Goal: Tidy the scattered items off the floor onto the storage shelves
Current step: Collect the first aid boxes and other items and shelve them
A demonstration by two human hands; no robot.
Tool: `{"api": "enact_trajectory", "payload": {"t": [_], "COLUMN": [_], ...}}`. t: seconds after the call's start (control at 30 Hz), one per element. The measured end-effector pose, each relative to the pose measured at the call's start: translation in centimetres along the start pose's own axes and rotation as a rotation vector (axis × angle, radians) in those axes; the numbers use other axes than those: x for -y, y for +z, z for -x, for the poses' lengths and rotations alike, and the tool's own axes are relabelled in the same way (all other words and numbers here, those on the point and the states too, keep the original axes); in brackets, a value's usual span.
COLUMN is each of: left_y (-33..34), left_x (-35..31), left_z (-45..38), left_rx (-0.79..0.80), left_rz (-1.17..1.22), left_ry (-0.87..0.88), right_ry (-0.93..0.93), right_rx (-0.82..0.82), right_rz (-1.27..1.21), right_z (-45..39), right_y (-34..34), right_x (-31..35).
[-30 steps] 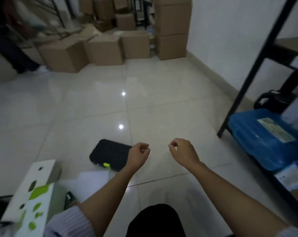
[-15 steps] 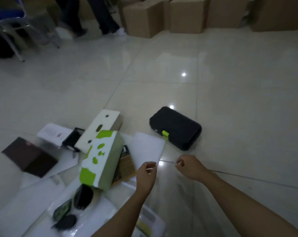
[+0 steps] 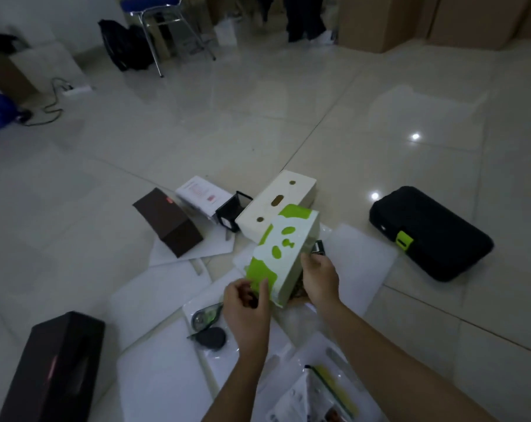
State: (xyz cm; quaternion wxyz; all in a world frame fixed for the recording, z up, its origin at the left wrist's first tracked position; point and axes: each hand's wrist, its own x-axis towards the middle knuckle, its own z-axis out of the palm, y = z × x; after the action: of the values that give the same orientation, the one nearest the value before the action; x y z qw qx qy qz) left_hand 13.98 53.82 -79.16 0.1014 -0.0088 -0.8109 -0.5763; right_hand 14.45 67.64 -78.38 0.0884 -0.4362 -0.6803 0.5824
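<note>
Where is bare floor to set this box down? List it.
Bare tile lies between the cream box and the black case, and beyond the brown box toward the chair. It is crowded around both hands, on the white sheets.

The box (image 3: 284, 254) is white with lime-green blotches, the case (image 3: 431, 233) black with a lime-green latch, the floor (image 3: 319, 111) glossy pale tile.

Glossy tiled floor (image 3: 364, 102), matt printed cardboard box (image 3: 284, 251), matt black zip case (image 3: 431, 233), chrome-legged chair (image 3: 163, 28).
</note>
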Motion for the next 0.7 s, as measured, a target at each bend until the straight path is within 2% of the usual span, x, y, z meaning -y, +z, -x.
{"api": "enact_trajectory", "payload": {"t": [0.03, 0.1, 0.17, 0.23, 0.33, 0.47, 0.6, 0.7], "left_y": [0.2, 0.9, 1.9, 2.6, 3.1, 3.3, 3.7, 3.9], "left_x": [0.3, 0.8, 1.0, 1.4, 2.1, 2.0, 2.4, 2.1], "left_z": [-0.8, -1.8, -2.2, -2.2, -1.7, 0.0, 2.2, 3.6], "left_rx": [0.016, 0.160, 0.315, 0.385, 0.370, 0.311, 0.250, 0.281], "left_rz": [-0.037, -0.149, -0.217, -0.244, -0.283, -0.241, -0.280, -0.273], "left_ry": [-0.028, -0.092, -0.120, -0.103, -0.103, 0.010, 0.215, 0.338], "right_ry": [-0.018, -0.040, 0.008, 0.059, 0.081, 0.095, 0.094, 0.191], "right_rx": [-0.001, 0.023, 0.052, 0.089, 0.153, 0.177, 0.060, -0.106], "right_rz": [-0.007, -0.031, -0.089, -0.127, -0.207, -0.317, -0.352, -0.283], "right_z": [0.6, 1.6, 1.8, 1.4, 1.0, 0.7, 1.1, 1.9], "right_y": [0.7, 1.3, 1.1, 0.4, -0.6, -1.1, -0.8, -0.7], "right_x": [-0.1, -0.4, -0.7, -1.2, -1.2, -0.7, 0.0, 0.7]}}
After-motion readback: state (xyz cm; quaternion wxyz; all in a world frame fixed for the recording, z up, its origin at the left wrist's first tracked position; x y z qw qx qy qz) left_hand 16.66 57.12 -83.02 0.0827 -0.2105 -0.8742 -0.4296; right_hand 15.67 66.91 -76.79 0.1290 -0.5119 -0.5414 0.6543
